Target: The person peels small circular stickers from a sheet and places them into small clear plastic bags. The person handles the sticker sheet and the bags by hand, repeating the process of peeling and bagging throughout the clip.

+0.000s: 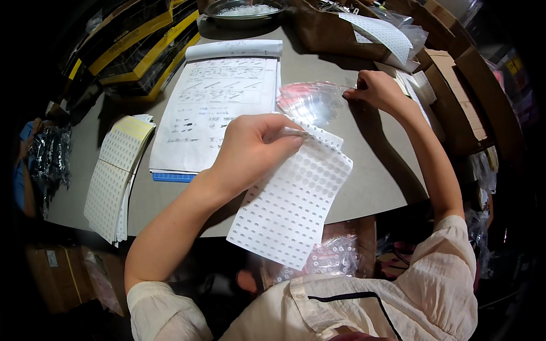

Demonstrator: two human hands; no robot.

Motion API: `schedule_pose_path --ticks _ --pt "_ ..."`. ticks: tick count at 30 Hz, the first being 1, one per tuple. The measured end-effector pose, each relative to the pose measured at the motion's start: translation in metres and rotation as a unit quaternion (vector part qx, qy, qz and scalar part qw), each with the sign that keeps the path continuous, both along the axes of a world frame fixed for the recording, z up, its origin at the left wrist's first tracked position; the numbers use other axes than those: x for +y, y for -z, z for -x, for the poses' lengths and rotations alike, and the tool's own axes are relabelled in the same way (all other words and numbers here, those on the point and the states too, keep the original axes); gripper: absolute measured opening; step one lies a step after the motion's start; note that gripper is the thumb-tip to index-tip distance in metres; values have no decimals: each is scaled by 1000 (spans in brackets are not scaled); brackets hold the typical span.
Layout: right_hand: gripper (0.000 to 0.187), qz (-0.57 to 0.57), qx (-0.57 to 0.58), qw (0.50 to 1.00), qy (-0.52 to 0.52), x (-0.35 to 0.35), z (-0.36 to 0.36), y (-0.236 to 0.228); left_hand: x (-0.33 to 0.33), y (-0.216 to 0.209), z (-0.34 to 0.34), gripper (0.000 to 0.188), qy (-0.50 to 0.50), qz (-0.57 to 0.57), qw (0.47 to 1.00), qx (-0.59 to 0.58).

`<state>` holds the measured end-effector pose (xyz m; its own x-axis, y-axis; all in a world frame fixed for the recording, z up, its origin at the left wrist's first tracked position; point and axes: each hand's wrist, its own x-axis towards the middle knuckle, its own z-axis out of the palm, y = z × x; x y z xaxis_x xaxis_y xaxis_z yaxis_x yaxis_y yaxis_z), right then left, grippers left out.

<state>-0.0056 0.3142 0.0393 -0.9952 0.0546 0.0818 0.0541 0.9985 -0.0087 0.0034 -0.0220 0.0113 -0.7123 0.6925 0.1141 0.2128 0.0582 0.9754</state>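
Observation:
My left hand (pixel 250 145) pinches the upper edge of a white sheet of small round stickers (pixel 278 219) between thumb and fingers. The sheet hangs tilted over the table's front edge. Rows of printed stickers cover its lower part, while blank round spots show higher up. Beyond it, a fan of clear plastic bags with red edges (pixel 310 102) lies on the table. My right hand (pixel 372 91) is closed at the right end of these bags, fingertips together. Whatever is between those fingertips is too small to make out.
A stack of handwritten papers (pixel 213 108) lies left of the bags, over a blue board (pixel 173 177). More sticker sheets (pixel 116 170) rest at the table's left edge. Behind stand a metal bowl (pixel 242 11) and an open carton (pixel 324 34); below is a bag of white rings (pixel 333 256).

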Motion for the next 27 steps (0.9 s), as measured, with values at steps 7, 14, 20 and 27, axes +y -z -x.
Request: schedule_pose_path --ticks 7,14,20,27 --pt "25 395 -35 901 -174 -26 10 3 0 2 2 20 -10 -8 1000 -23" --pt "31 333 48 919 -205 -27 38 23 0 1 2 20 -11 -23 999 -29" --pt "33 172 114 949 -236 -25 46 37 -2 1 1 19 -7 -18 1000 -10" --pt "54 123 43 991 -33 11 34 23 -1 0 2 18 -20 -19 1000 -5"
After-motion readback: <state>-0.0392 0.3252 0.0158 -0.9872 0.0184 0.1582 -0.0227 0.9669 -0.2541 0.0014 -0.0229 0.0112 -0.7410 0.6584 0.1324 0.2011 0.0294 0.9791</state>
